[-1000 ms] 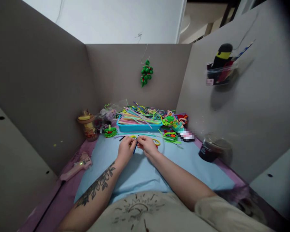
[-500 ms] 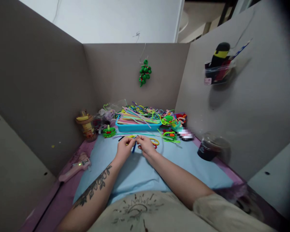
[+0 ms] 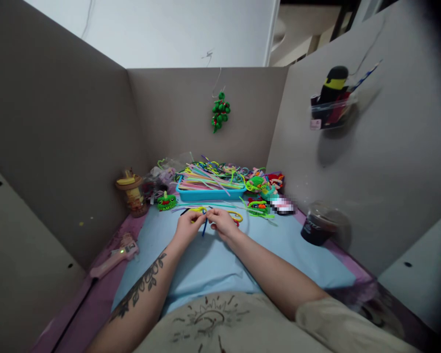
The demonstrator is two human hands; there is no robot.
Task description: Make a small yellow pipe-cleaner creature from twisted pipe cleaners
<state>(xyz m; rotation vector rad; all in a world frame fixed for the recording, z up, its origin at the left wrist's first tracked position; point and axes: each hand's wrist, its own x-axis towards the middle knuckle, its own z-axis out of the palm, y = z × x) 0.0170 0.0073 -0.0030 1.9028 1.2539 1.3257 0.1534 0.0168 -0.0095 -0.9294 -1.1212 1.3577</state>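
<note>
- Pinches blue pipe cleaner (image 3: 204,228) in fingertips of left hand (image 3: 185,229), just in front of blue tray (image 3: 206,195); narrow grip, closed on the stem.
- Meets it with right hand (image 3: 223,224), fingers curled in and pinched on the same stem near its top; hands kept close, likely for fine bending or twisting.
- Holds the stem near upright, lower end hanging toward light-blue mat (image 3: 213,264) in front of the tray, probably to keep it off the clutter.
- Cannot tell whether yellow pipe cleaner (image 3: 198,209), between hands and tray, is gripped too or only lying there.
- Keeps the tray, heaped with coloured stems, straight ahead of the hands; seemingly a supply within easy reach.
- Shows small green figure (image 3: 167,201) just left-front of the tray, jar (image 3: 132,193) further left of it by the wall.
- Parks pink glue gun (image 3: 115,256) well left of and nearer than the tray, off the mat, light on; seemingly aside until wanted.
- Leaves dark cup (image 3: 316,228) well right of the tray, apart from both hands.
- Hangs green bead ornament (image 3: 220,112) on the wall above the tray.
</note>
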